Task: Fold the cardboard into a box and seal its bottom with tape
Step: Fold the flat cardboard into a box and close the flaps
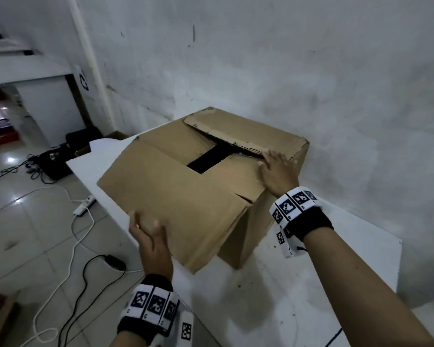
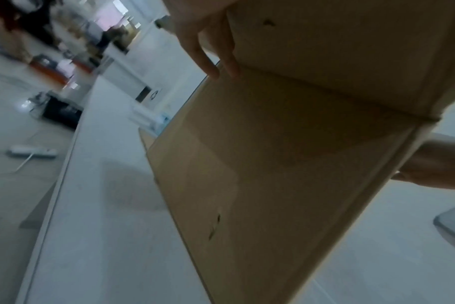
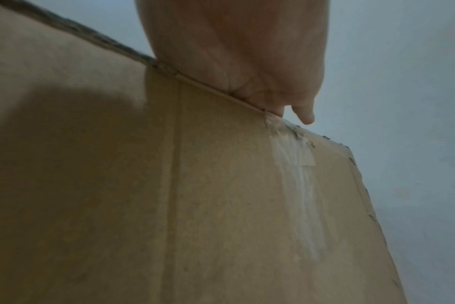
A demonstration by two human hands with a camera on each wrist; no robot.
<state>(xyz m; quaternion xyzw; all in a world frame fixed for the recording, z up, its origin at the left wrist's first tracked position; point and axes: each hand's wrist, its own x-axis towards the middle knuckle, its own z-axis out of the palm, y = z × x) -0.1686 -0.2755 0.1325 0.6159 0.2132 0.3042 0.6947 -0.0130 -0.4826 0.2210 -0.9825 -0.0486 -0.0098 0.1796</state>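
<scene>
The box [image 1: 185, 186] stands on the white table [image 1: 323, 284], pushed up near the wall [image 1: 311, 71], its upper flaps folded in with a dark gap between them. The left hand [image 1: 148, 236] grips the near flap's edge, thumb on top, fingers curled under it. The right hand [image 1: 277, 171] lies flat, fingers straight, pressing on the far right flaps. Old tape residue [image 3: 294, 156] marks one side. Cables [image 1: 80, 271] trail over the floor [image 1: 23, 234].
</scene>
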